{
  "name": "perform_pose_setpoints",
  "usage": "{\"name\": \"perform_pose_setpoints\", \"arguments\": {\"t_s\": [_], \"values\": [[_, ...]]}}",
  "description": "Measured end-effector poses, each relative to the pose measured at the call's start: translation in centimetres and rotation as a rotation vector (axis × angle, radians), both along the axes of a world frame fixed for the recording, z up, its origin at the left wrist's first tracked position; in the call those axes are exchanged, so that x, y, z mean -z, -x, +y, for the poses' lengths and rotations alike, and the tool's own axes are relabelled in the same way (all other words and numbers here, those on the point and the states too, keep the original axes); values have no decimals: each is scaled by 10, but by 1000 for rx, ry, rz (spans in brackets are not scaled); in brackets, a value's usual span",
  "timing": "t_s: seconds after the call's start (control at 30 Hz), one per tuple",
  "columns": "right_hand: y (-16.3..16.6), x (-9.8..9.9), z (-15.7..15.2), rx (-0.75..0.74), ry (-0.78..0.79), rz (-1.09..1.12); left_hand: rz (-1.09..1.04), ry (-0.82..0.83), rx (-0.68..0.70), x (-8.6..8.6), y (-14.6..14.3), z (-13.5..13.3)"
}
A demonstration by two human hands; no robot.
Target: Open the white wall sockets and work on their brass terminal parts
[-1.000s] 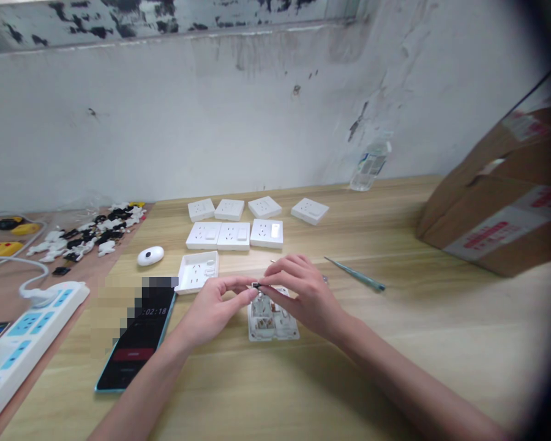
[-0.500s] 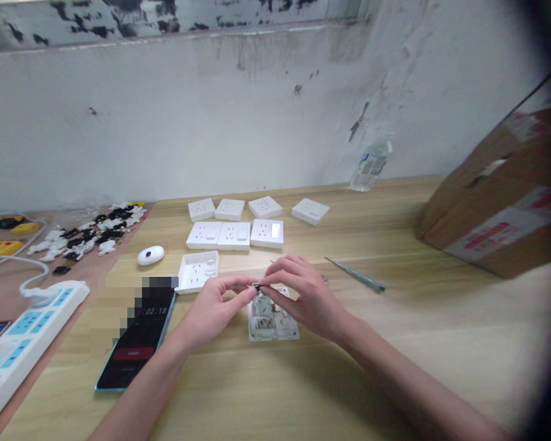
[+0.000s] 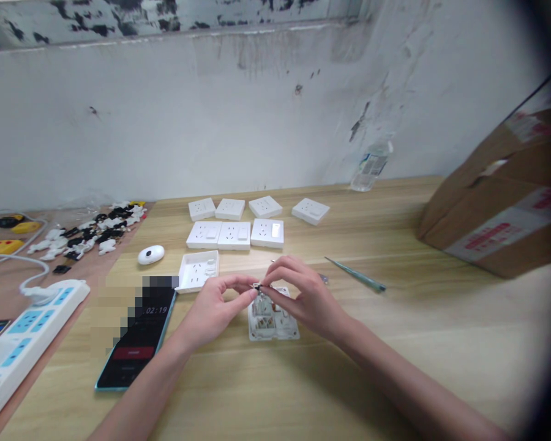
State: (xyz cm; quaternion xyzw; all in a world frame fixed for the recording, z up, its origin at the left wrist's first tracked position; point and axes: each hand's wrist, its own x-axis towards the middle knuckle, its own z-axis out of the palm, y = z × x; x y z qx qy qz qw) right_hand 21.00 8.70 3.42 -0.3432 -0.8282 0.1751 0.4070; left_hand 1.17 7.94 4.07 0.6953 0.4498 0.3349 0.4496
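Observation:
Between the fingertips of my left hand (image 3: 220, 306) and my right hand (image 3: 303, 291) is a small dark and metallic part (image 3: 258, 287); its exact kind is too small to make out. Both hands pinch it just above the far edge of an opened socket base (image 3: 275, 327). This white base lies on the table with its inner metal and plastic pieces exposed, and my right fingers cover some of its far side. A white socket cover (image 3: 193, 272) rests face down to the left, behind my left hand. To the right lies a thin green screwdriver (image 3: 358, 274).
Several white socket units (image 3: 229, 235) stand in two rows at the back. A phone (image 3: 142, 343) with a running timer, a white oval device (image 3: 151, 255) and a power strip (image 3: 37, 331) are left. Loose parts (image 3: 92, 236) lie beyond. A bottle (image 3: 371, 166) and cardboard box (image 3: 500, 196) stand right.
Both hands stay almost in place, still pinching the small part. The fingers have shifted only slightly. The phone's timer reads one second later.

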Motion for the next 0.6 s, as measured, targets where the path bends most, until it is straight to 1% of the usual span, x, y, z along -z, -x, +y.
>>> {"name": "perform_pose_setpoints", "arguments": {"t_s": [0.17,0.27,0.6], "values": [[0,-2,1,-18,168,71,6,-21,0,0,-1,-2],[-1,-1,1,-14,249,69,15,-41,10,0,-1,-3],[-5,-6,0,-38,261,20,29,-54,-16,-3,-2,-4]]}}
